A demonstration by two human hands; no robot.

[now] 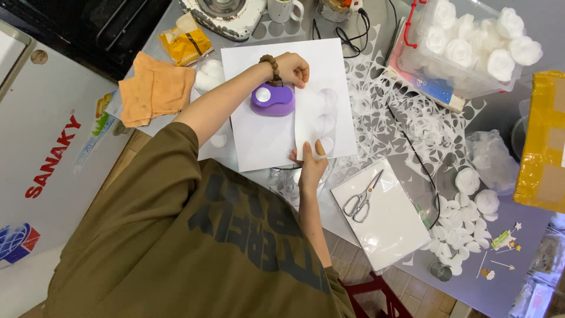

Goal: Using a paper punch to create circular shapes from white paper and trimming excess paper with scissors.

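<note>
A purple paper punch (272, 100) sits on a large white sheet (253, 141). Beside it lies a white paper strip (338, 118) with three round holes punched in it. My left hand (292, 68), with a bead bracelet on the wrist, is curled just above the punch and pinches the strip's top edge. My right hand (310, 164) grips the strip's near edge, thumb on top.
Scissors (362, 198) lie on a white pad (388, 229). A clear bin of white paper flowers (471, 47) stands at the back right. Punched scrap paper (400, 118), loose white circles (465, 229), an orange cloth (156, 88), a yellow packet (185, 44) and a yellow-taped box (544, 141) surround it.
</note>
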